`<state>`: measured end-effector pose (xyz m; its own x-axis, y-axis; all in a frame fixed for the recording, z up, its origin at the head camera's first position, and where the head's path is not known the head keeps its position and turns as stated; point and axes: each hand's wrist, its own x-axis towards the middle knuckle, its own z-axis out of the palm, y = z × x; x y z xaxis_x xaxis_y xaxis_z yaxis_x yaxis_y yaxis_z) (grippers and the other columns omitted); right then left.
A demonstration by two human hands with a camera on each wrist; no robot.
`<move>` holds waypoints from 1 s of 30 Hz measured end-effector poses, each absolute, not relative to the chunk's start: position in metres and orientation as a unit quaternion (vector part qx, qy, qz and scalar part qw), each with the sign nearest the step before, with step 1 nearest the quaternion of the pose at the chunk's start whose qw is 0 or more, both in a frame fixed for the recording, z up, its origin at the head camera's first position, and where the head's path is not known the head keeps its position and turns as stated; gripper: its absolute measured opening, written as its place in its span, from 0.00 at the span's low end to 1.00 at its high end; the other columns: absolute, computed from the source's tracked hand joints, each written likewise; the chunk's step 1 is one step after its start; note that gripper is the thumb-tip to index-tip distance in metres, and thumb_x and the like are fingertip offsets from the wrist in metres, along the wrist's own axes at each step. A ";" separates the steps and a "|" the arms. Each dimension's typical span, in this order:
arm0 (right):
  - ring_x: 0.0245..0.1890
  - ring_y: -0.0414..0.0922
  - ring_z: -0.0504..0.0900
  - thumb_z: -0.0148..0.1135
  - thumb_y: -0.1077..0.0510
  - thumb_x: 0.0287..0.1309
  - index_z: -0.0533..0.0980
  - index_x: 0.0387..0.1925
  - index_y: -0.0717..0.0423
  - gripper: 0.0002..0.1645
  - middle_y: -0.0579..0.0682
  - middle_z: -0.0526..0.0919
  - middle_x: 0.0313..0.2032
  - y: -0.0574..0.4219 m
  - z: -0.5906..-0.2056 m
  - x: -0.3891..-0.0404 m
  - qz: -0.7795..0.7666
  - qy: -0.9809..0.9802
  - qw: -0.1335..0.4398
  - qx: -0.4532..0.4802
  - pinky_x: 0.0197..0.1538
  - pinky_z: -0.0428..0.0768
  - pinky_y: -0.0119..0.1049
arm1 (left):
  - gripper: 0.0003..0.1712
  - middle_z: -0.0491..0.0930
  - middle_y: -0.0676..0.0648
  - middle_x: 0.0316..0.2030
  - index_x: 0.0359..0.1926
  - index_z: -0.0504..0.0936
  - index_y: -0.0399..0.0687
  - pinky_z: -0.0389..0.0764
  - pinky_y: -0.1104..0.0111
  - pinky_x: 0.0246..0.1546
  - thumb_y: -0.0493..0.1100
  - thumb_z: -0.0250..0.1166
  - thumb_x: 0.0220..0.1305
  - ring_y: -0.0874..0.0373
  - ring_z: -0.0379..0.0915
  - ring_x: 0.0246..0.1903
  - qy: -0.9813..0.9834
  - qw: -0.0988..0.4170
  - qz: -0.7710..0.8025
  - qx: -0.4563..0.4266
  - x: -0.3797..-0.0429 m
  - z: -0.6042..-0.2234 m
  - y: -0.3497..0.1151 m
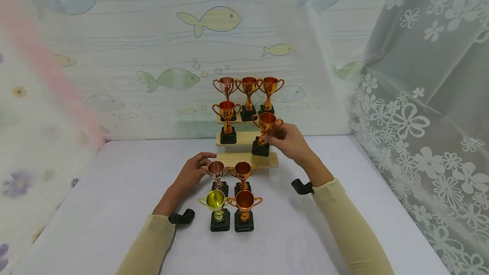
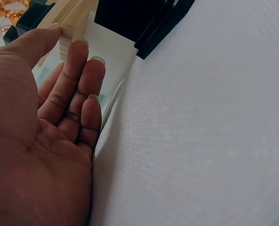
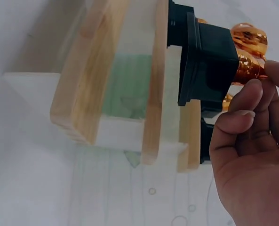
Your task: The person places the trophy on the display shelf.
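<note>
My right hand [image 1: 286, 139] pinches a small bronze-coloured trophy cup [image 1: 266, 121] by its stem, its black base [image 3: 210, 61] close over the middle step at the right. My left hand [image 1: 194, 169] rests beside the left end of the lowest step [image 1: 244, 159] of a wooden-topped stand. In the left wrist view, the left thumb [image 2: 43, 40] touches that plank, and the fingers lie relaxed by its end. On the middle step [image 1: 246, 138], another bronze-coloured trophy [image 1: 227, 113] stands at the left. A rose-coloured trophy [image 1: 226, 85] and two bronze-coloured ones [image 1: 248, 87] line the top step.
Several trophies stand on the white table in front of the stand: a rose one [image 1: 216, 171] and a bronze one [image 1: 243, 171] behind, a yellow-gold one [image 1: 215, 200] and a bronze one [image 1: 245, 200] nearer. A fish-patterned curtain [image 1: 153, 33] hangs behind; lace [image 1: 420, 130] hangs at right.
</note>
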<state>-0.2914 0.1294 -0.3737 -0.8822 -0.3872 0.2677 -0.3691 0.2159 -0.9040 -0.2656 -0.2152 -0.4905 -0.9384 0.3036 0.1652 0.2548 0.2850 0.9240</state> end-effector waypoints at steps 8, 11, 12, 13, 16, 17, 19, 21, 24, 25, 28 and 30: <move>0.38 0.48 0.79 0.65 0.57 0.64 0.82 0.46 0.58 0.12 0.54 0.85 0.42 0.116 -0.371 -0.305 -0.565 0.793 -0.015 -0.226 0.43 0.79 0.42 | 0.27 0.84 0.44 0.38 0.64 0.74 0.46 0.67 0.68 0.33 0.29 0.60 0.63 0.57 0.71 0.31 0.801 0.011 0.572 0.178 -0.269 -0.499 -0.218; 0.41 0.49 0.80 0.65 0.57 0.64 0.82 0.46 0.57 0.11 0.53 0.85 0.43 0.111 -0.370 -0.309 -0.568 0.794 -0.015 -0.215 0.47 0.79 0.48 | 0.28 0.84 0.44 0.38 0.64 0.74 0.44 0.68 0.68 0.36 0.29 0.60 0.63 0.57 0.73 0.34 0.799 0.013 0.573 0.184 -0.271 -0.501 -0.219; 0.41 0.49 0.80 0.65 0.57 0.64 0.82 0.46 0.57 0.11 0.53 0.85 0.42 0.109 -0.370 -0.310 -0.566 0.797 -0.015 -0.212 0.48 0.79 0.48 | 0.28 0.84 0.44 0.38 0.64 0.74 0.44 0.68 0.68 0.36 0.29 0.60 0.63 0.57 0.73 0.34 0.797 0.014 0.575 0.184 -0.271 -0.501 -0.219; 0.41 0.49 0.80 0.65 0.57 0.64 0.81 0.45 0.58 0.11 0.53 0.84 0.42 0.107 -0.370 -0.312 -0.565 0.798 -0.015 -0.209 0.48 0.79 0.48 | 0.28 0.85 0.45 0.38 0.65 0.73 0.44 0.68 0.68 0.36 0.29 0.60 0.63 0.57 0.73 0.34 0.796 0.015 0.576 0.183 -0.272 -0.502 -0.219; 0.42 0.49 0.79 0.65 0.56 0.64 0.81 0.45 0.59 0.11 0.54 0.84 0.42 0.102 -0.369 -0.316 -0.560 0.803 -0.014 -0.206 0.46 0.79 0.42 | 0.29 0.85 0.44 0.39 0.65 0.73 0.44 0.67 0.68 0.33 0.29 0.61 0.62 0.57 0.73 0.33 0.793 0.017 0.581 0.180 -0.273 -0.502 -0.220; 0.42 0.49 0.79 0.65 0.56 0.64 0.81 0.45 0.59 0.11 0.54 0.84 0.42 0.101 -0.368 -0.318 -0.559 0.803 -0.014 -0.206 0.45 0.78 0.41 | 0.29 0.85 0.44 0.39 0.65 0.73 0.44 0.67 0.68 0.32 0.29 0.61 0.62 0.57 0.72 0.33 0.793 0.017 0.582 0.180 -0.273 -0.502 -0.220; 0.39 0.49 0.77 0.65 0.56 0.64 0.81 0.44 0.60 0.12 0.56 0.83 0.41 0.098 -0.368 -0.320 -0.557 0.804 -0.018 -0.207 0.41 0.76 0.38 | 0.29 0.85 0.43 0.40 0.65 0.73 0.43 0.67 0.68 0.32 0.29 0.61 0.62 0.57 0.73 0.33 0.794 0.016 0.580 0.180 -0.273 -0.502 -0.220; 0.37 0.49 0.76 0.65 0.57 0.64 0.81 0.44 0.60 0.12 0.56 0.83 0.41 0.096 -0.368 -0.322 -0.557 0.805 -0.021 -0.203 0.38 0.75 0.37 | 0.29 0.85 0.43 0.40 0.65 0.73 0.43 0.67 0.68 0.34 0.30 0.62 0.62 0.58 0.74 0.34 0.793 0.017 0.581 0.183 -0.273 -0.502 -0.219; 0.34 0.47 0.75 0.65 0.58 0.64 0.81 0.44 0.60 0.11 0.55 0.83 0.39 0.094 -0.368 -0.324 -0.560 0.804 -0.021 -0.198 0.36 0.73 0.37 | 0.28 0.85 0.44 0.40 0.65 0.74 0.45 0.68 0.68 0.36 0.31 0.63 0.64 0.59 0.75 0.35 0.795 0.017 0.578 0.181 -0.273 -0.502 -0.218; 0.34 0.47 0.74 0.65 0.58 0.64 0.81 0.44 0.60 0.10 0.55 0.82 0.39 0.093 -0.369 -0.325 -0.561 0.804 -0.018 -0.196 0.36 0.73 0.36 | 0.27 0.85 0.44 0.39 0.64 0.74 0.46 0.68 0.68 0.36 0.32 0.63 0.64 0.58 0.75 0.35 0.795 0.017 0.578 0.181 -0.273 -0.501 -0.218; 0.34 0.46 0.74 0.64 0.59 0.65 0.81 0.43 0.60 0.09 0.54 0.82 0.39 0.090 -0.371 -0.327 -0.565 0.802 -0.015 -0.196 0.36 0.73 0.36 | 0.26 0.85 0.45 0.38 0.63 0.75 0.48 0.67 0.68 0.36 0.33 0.63 0.65 0.58 0.73 0.34 0.799 0.014 0.575 0.176 -0.272 -0.501 -0.218; 0.33 0.46 0.74 0.64 0.59 0.64 0.81 0.43 0.60 0.09 0.53 0.82 0.39 0.088 -0.372 -0.328 -0.568 0.799 -0.015 -0.196 0.36 0.73 0.36 | 0.26 0.85 0.45 0.38 0.63 0.76 0.49 0.67 0.68 0.35 0.32 0.63 0.64 0.57 0.73 0.34 0.799 0.011 0.575 0.173 -0.272 -0.501 -0.218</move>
<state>-0.3280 0.0884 -0.3723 -0.9229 -0.2953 0.2473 -0.3304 0.2773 -0.9022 -0.2717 -0.2178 -0.5007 -0.9398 0.2899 0.1809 0.2637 0.2784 0.9236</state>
